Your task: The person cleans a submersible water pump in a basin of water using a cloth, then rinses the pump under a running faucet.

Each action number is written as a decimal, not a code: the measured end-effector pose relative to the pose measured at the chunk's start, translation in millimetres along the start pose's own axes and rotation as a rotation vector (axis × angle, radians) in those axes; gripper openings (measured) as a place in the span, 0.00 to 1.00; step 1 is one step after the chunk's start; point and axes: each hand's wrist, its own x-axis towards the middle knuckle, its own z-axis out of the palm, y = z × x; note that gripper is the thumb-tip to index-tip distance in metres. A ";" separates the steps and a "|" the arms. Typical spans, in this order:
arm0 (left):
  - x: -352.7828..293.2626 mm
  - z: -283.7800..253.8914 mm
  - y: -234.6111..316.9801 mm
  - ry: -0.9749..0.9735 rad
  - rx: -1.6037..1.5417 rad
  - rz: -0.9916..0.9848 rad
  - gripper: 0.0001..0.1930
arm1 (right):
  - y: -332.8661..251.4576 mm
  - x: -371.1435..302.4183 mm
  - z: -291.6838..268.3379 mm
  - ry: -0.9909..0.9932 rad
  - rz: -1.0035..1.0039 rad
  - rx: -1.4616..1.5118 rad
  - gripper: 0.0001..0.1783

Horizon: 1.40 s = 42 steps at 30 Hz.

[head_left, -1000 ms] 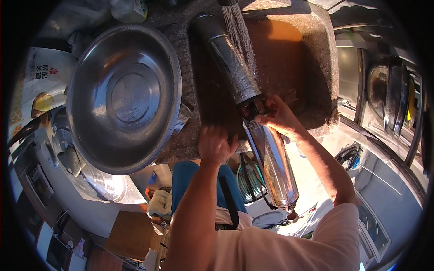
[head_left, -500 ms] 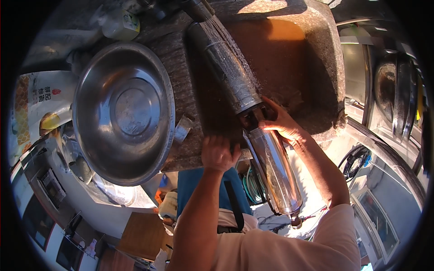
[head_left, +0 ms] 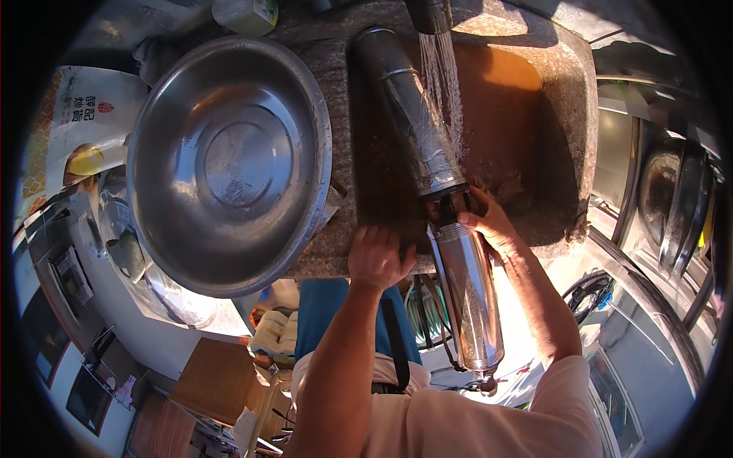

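A long shiny metal cylinder, which looks like a submersible pump (head_left: 467, 298), lies slanted across the front rim of a stone sink (head_left: 569, 99). Its upper end points away over the sink; the lower end, with a short fitting, sticks out toward my body. My right hand (head_left: 489, 221) is closed around the dark narrower section at its middle, thumb on top. My left hand (head_left: 379, 256) rests on the sink's front rim, left of the pump, thumb apart and holding nothing. From a dark tap (head_left: 430, 15), water (head_left: 443, 84) falls along the pump's right side.
Left of the sink stands a large steel basin (head_left: 243, 164). Behind it is a translucent bottle (head_left: 244, 14), and a printed bag (head_left: 99, 114) lies further left. A coiled hose (head_left: 427, 313) and a black cable coil (head_left: 592, 294) sit below the sink. Brownish water or sediment fills the sink.
The view has shifted, so basin and sink appear further right. The pump's far end now shows left of the tap, and the water stream stands out beside it. Both hands keep their places.
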 end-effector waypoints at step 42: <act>-5.9 2.3 -3.4 -0.033 0.009 -0.021 0.15 | -88.3 64.7 112.7 0.054 -0.343 0.483 0.10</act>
